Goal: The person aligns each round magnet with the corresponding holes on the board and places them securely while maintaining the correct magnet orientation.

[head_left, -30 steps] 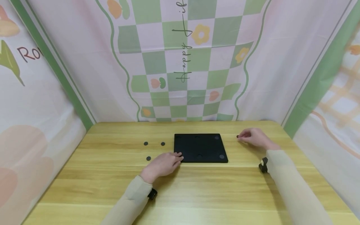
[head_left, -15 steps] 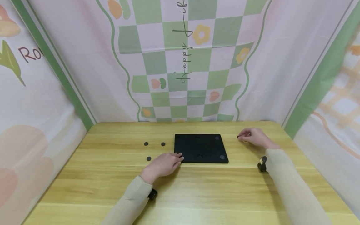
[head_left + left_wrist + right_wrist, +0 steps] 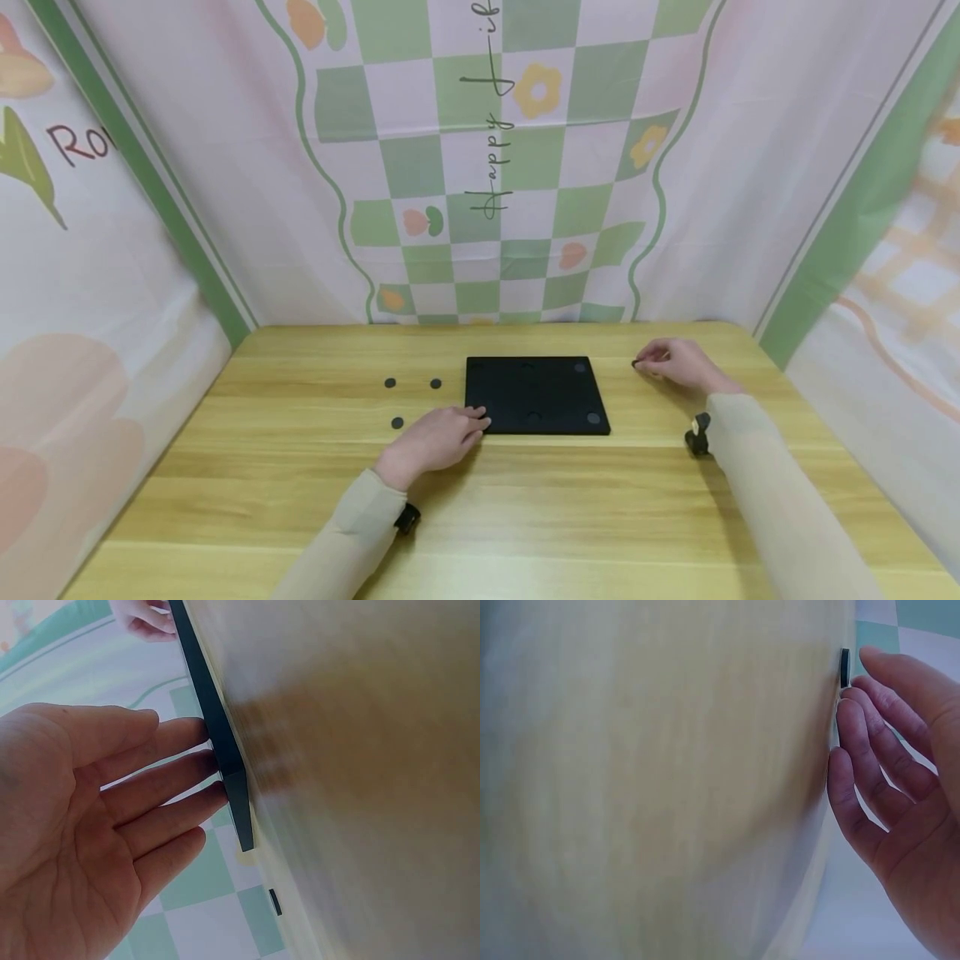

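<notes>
A flat black rectangular board (image 3: 525, 387) lies on the table, with round spots near its edges. Two grey discs, a near-right disc (image 3: 592, 418) and a far-right disc (image 3: 580, 367), sit in the spots at its right end. My left hand (image 3: 442, 435) rests straight fingertips on the board's near-left corner; in the left wrist view its fingers (image 3: 169, 780) reach the board's edge (image 3: 217, 727). Right of the board, my right hand (image 3: 681, 364) pinches a small black disc (image 3: 845, 668) between thumb and fingertips, close over the table.
Three loose dark discs lie left of the board: a far-left disc (image 3: 390, 382), a disc beside the board (image 3: 436, 383) and a nearer disc (image 3: 397, 423). Patterned curtains (image 3: 495, 167) hang behind and beside the wooden table (image 3: 510, 508).
The right hand and wrist have shifted very slightly, with the disc still at the fingertips. The left hand, board and loose discs keep their places.
</notes>
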Demonstrator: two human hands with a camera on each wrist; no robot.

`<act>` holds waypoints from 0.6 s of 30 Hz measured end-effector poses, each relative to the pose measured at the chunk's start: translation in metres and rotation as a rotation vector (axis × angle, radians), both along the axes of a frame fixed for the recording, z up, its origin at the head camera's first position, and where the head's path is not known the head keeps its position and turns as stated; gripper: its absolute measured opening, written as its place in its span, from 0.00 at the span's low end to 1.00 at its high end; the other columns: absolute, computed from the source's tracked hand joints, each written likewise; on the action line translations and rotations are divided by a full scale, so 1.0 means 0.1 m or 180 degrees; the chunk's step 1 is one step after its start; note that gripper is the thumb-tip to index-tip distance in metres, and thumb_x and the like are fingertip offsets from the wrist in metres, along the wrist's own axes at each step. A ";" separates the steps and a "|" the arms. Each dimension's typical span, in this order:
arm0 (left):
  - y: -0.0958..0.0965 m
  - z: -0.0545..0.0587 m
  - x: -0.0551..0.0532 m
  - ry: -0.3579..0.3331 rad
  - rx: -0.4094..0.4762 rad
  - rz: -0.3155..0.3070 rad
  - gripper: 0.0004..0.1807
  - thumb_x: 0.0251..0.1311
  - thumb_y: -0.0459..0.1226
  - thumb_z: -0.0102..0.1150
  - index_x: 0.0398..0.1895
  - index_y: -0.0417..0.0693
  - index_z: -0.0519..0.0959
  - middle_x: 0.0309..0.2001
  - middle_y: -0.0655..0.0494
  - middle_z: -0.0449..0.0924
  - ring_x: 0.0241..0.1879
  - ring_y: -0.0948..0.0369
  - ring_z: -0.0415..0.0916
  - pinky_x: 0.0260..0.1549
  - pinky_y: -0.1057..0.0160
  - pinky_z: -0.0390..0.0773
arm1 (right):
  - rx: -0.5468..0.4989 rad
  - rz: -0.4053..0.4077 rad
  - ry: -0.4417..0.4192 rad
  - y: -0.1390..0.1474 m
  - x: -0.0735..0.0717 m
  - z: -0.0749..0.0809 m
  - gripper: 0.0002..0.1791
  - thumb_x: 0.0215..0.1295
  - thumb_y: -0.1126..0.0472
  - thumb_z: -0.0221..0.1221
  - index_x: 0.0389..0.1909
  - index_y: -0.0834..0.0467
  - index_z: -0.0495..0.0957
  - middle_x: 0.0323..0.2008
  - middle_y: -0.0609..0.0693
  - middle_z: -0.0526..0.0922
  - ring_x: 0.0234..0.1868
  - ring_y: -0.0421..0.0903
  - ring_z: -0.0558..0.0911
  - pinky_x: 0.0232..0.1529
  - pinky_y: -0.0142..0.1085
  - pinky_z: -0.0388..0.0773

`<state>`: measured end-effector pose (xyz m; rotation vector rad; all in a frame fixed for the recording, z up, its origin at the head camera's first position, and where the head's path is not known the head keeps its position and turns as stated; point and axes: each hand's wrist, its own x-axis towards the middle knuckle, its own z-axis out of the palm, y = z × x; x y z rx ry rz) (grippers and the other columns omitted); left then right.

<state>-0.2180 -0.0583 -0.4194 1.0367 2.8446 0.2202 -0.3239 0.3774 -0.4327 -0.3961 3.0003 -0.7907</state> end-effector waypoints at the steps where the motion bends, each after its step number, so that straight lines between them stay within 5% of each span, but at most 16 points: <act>1: 0.00 0.00 0.00 0.0002 0.0001 0.0002 0.20 0.72 0.42 0.42 0.64 0.52 0.72 0.66 0.55 0.68 0.65 0.55 0.66 0.63 0.56 0.68 | -0.0002 -0.0004 -0.0004 0.00 0.00 0.00 0.15 0.62 0.53 0.63 0.42 0.60 0.81 0.36 0.52 0.83 0.36 0.46 0.79 0.34 0.35 0.76; 18: 0.00 0.01 0.01 -0.0016 0.0052 -0.0027 0.20 0.72 0.42 0.43 0.63 0.51 0.72 0.66 0.54 0.68 0.65 0.55 0.66 0.63 0.57 0.69 | 0.0040 -0.0056 -0.0043 -0.02 -0.03 0.00 0.15 0.61 0.53 0.63 0.42 0.59 0.82 0.34 0.50 0.83 0.35 0.45 0.77 0.35 0.35 0.73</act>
